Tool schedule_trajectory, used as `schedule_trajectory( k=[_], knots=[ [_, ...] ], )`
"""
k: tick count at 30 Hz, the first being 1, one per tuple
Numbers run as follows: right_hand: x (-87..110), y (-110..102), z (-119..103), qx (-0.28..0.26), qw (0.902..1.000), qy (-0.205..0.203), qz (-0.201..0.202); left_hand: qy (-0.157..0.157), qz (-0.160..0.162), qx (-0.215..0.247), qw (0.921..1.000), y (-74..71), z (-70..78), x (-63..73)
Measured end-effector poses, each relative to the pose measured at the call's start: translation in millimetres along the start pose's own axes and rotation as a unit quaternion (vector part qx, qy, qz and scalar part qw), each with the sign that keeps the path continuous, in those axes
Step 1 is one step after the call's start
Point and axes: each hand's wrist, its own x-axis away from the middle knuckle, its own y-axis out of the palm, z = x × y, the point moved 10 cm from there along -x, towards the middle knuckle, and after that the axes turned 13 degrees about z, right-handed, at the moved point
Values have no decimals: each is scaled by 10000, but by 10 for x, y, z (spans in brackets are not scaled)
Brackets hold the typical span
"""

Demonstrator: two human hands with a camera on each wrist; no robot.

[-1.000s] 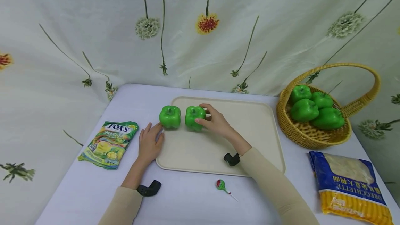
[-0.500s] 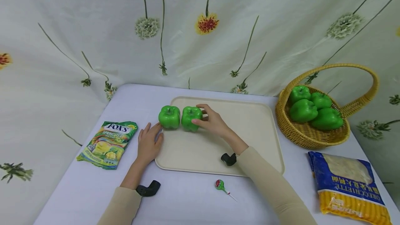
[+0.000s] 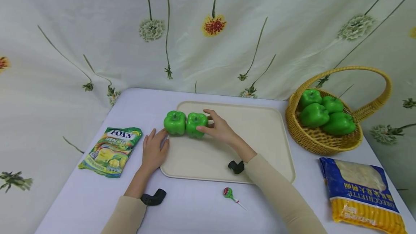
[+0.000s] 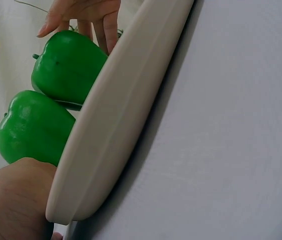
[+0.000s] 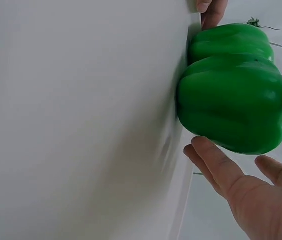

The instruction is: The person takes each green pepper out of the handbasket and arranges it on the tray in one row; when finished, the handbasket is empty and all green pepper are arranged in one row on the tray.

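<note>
Two green bell peppers stand close side by side at the left end of a beige tray. My left hand (image 3: 155, 151) lies at the tray's left edge, its fingertips right at the left bell pepper (image 3: 175, 122). On the other side, my right hand (image 3: 219, 127) has its fingers against the right bell pepper (image 3: 196, 124), thumb in front and index finger behind. In the right wrist view those fingers (image 5: 218, 162) look fairly straight along the pepper's side. From the left wrist, both peppers show above the rim of the tray (image 4: 116, 120), which hides their bases.
A wicker basket (image 3: 294, 133) with several green peppers stands at the right. Below it lies a blue and yellow pasta bag (image 3: 362, 194). A green candy bag (image 3: 112, 151) lies at the left, and a lollipop (image 3: 229, 193) in front of the tray.
My right hand has slid the right pepper leftward, closing the gap to the left pepper. My left hand has stayed beside the left pepper.
</note>
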Motion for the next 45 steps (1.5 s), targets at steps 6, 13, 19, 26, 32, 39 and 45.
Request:
schedule_trajectory(
  k=[6, 13, 19, 26, 32, 39, 45],
  knots=[
    [85, -141, -46, -107, 9999, -36, -5, 57, 101, 19, 9999, -12, 5, 3],
    [257, -428, -38, -206, 9996, -159, 97, 32, 69, 55, 10000, -12, 1, 3],
    [437, -895, 97, -201, 9982, -147, 545, 98, 104, -19, 9999, -11, 0, -5],
    [656, -1668, 239, 14, 9882, -277, 1506, 74, 99, 29, 9999, -7, -9, -3],
    [917, -2414, 375, 600, 9667, 46, 2487, 69, 84, 78, 9999, 1, -1, 2],
    [1102, -3158, 585, 579, 9339, 883, 3416, 41, 67, 63, 9999, -6, -3, 1],
    [1211, -3517, 888, 114, 8909, 1704, 4208, 63, 59, 70, 9999, -5, 16, 3]
  ],
)
